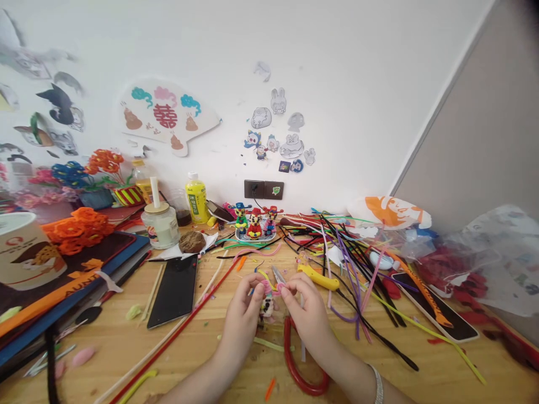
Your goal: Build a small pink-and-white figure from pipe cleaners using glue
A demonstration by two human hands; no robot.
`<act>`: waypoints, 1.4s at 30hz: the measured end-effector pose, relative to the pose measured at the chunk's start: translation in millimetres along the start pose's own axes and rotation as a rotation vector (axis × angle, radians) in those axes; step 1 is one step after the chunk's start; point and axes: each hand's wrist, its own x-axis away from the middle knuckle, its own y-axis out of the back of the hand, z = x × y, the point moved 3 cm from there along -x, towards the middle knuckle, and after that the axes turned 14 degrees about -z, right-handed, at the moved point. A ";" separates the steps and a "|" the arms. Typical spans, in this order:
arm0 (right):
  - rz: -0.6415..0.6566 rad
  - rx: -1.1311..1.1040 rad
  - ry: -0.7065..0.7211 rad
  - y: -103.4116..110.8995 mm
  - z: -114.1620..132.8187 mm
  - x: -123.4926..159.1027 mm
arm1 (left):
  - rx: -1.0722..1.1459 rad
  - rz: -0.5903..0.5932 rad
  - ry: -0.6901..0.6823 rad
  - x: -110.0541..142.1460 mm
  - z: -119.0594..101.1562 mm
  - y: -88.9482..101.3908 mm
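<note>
My left hand (244,308) is closed, its thumb and forefinger pinching a small pink fuzzy piece (266,287) that looks like pipe cleaner. Facing it, my right hand (310,307) pinches the other end of the pink piece. Just below the fingertips shows a small doll-like figure (266,306) with black and white parts; whether it is joined to the pink piece I cannot tell. A yellow strand (265,276) rises beside the fingers. Under my hands lie scissors with red handles (290,359), their blades (277,275) pointing away from me.
Three coloured figures (255,223) stand on a tray at the back. A yellow-handled tool (319,277) and many pipe cleaners (349,264) lie to the right. Leftward are a black phone (174,292), a glass jar (160,227), a yellow bottle (197,199) and a paper cup (25,252).
</note>
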 end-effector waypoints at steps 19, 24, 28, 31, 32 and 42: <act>-0.075 -0.030 -0.041 6.0 -4.5 -8.0 | -0.104 0.258 -0.077 1.3 9.1 -9.9; -0.025 -0.050 -0.034 3.8 -4.9 -7.2 | -0.220 0.244 -0.136 2.2 2.6 -5.5; 0.001 -0.039 -0.017 3.3 -3.9 -5.7 | -0.324 0.253 -0.240 2.5 1.1 -3.5; -0.006 -0.019 0.002 3.5 -3.6 -5.2 | -0.390 0.247 -0.284 2.8 0.9 -3.1; -0.009 -0.012 0.004 3.6 -3.7 -5.3 | -0.413 0.249 -0.296 3.2 0.6 -3.3; -0.001 0.023 0.045 5.6 -1.6 -7.4 | -0.582 0.229 -0.444 6.3 -3.4 -2.4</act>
